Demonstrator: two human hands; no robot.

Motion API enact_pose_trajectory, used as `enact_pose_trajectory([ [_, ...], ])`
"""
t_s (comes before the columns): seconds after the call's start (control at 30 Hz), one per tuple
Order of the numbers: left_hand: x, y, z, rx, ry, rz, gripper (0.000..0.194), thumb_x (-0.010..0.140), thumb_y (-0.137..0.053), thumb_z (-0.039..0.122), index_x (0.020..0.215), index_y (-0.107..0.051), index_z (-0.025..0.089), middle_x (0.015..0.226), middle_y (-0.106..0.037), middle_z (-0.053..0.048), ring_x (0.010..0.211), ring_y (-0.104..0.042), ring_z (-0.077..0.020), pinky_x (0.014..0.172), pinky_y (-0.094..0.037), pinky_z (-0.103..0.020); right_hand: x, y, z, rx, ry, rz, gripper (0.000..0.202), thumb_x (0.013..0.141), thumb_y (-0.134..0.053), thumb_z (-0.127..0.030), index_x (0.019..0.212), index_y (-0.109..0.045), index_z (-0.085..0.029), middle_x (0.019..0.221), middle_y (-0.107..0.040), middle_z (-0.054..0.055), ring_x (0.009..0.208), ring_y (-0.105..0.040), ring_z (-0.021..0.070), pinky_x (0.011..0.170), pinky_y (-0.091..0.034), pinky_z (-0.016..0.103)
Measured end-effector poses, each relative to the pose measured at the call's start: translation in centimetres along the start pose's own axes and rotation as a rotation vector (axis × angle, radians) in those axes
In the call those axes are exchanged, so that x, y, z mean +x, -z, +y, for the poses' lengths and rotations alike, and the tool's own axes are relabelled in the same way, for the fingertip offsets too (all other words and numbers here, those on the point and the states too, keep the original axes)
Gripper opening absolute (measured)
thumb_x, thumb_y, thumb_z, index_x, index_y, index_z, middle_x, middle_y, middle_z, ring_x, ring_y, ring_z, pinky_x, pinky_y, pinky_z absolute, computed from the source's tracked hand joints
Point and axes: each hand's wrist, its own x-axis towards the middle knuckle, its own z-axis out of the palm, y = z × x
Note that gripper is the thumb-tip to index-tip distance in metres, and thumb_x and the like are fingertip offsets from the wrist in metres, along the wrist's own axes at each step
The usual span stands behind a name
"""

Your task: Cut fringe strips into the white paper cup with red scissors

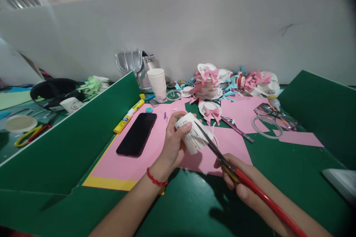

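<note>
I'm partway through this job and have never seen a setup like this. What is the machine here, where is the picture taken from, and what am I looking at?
There is no machine: these are a person's bare hands. The one picture comes from a camera on their head, looking forward and down.

The left hand holds a white paper cup whose side is cut into strips. The right hand holds scissors, blades at the cup.

On the green table lie pink paper, a black phone and a glue stick. Farther back are stacked cups, a silver bag and white paper pieces with pink bows.
</note>
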Motion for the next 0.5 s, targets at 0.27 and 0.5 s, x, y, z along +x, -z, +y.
enact_pose_trajectory([
  [0.27, 0.08, 0.09, -0.25, -0.010, 0.010, -0.003, 0.039, 0.063, -0.077, 0.028, 0.094, -0.053, 0.024, 0.095, -0.064, 0.001, 0.079, -0.062, -0.0160, 0.068, -0.047, -0.027, 0.07, -0.04, -0.63, 0.019, -0.024, 0.010, 0.068, 0.078, -0.039, -0.083, 0.101, -0.062, -0.023, 0.064, -0.055, 0.001, 0.055, -0.052, 0.0187, 0.050, -0.045, 0.028],
  [0.5, 0.13, 0.13, -0.32, -0.017, 0.012, 0.007, 0.039, 0.062, -0.077, 0.025, 0.093, -0.054, 0.024, 0.093, -0.064, 0.000, 0.082, -0.063, -0.0168, 0.069, -0.048, -0.027, 0.37, -0.16, 0.12, 0.062, 0.041, 0.045, 0.057, 0.082, -0.043, -0.077, 0.099, -0.062, -0.027, 0.055, -0.046, -0.003, 0.049, -0.044, 0.0171, 0.046, -0.039, 0.026],
])
